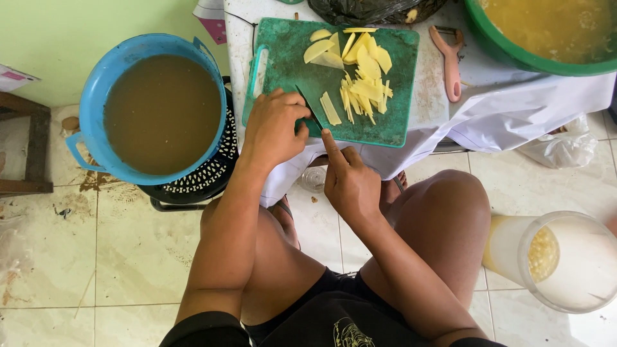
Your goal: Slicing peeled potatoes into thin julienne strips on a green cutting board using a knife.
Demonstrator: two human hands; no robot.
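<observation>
While our left hand (pixel 273 128) curls shut against the near edge of the green cutting board (pixel 289 58), our right hand (pixel 350 183) grips the knife (pixel 310 108), forefinger stretched along it; the pale slice (pixel 330 108) lies just beyond the blade, lengthwise away from us, nearer our right hand.

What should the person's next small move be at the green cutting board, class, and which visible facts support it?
Probably slide the next slice under the blade. The right hand steadies the knife, whose tip rests on bare green cutting board; the left hand sits beside it, one strip lies apart, and uncut yellow slices wait further up.
</observation>
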